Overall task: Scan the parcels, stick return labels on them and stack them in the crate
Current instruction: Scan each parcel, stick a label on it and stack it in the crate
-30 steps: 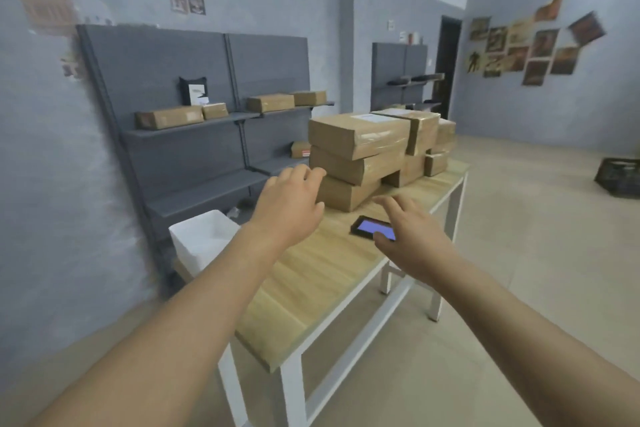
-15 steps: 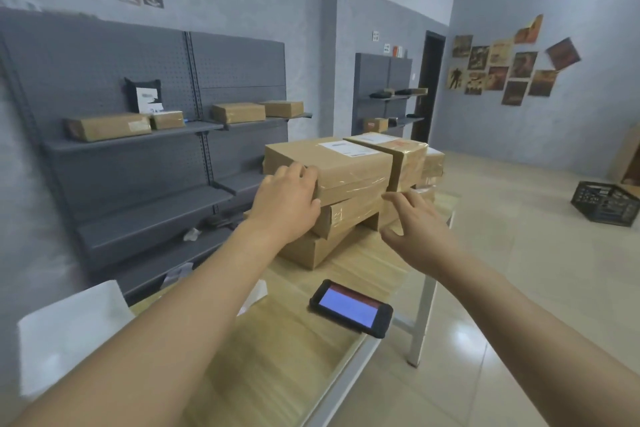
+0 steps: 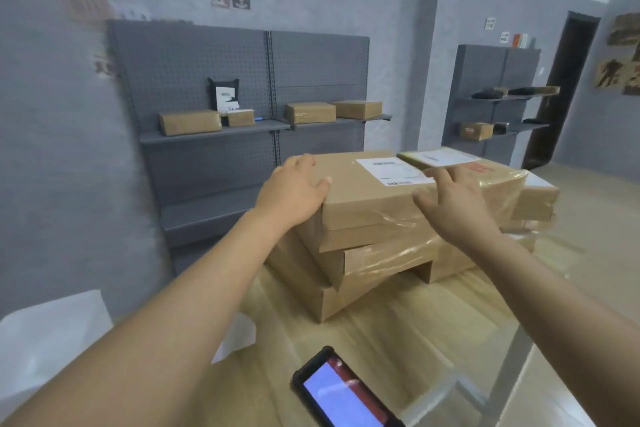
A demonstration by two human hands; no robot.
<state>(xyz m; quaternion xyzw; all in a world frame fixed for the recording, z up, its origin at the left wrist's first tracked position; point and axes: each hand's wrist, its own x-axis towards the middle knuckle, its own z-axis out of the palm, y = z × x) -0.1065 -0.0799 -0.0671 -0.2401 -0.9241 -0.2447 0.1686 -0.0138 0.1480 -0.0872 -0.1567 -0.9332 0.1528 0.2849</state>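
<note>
Left hand (image 3: pixel 294 189) clasps the near-left corner of the top parcel (image 3: pixel 367 191) on the worktop (image 3: pixel 398 333) stack; right hand (image 3: pixel 457 204), fingers spread, reaches its right side. Picking-up step, I'd say: lift it clear toward the scanner (image 3: pixel 343 392).

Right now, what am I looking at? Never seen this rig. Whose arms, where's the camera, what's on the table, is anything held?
There is no machine: a person wears one wide-angle camera on the head, looking forward and down, so both bare arms reach in from below. A wooden table carries a pile of brown cardboard parcels. The left hand grips the left corner of the top parcel, which bears a white label. The right hand, fingers spread, is at its right side; contact is unclear. A handheld scanner with a lit screen lies near the table's front edge. Grey shelves behind hold more boxes.
</note>
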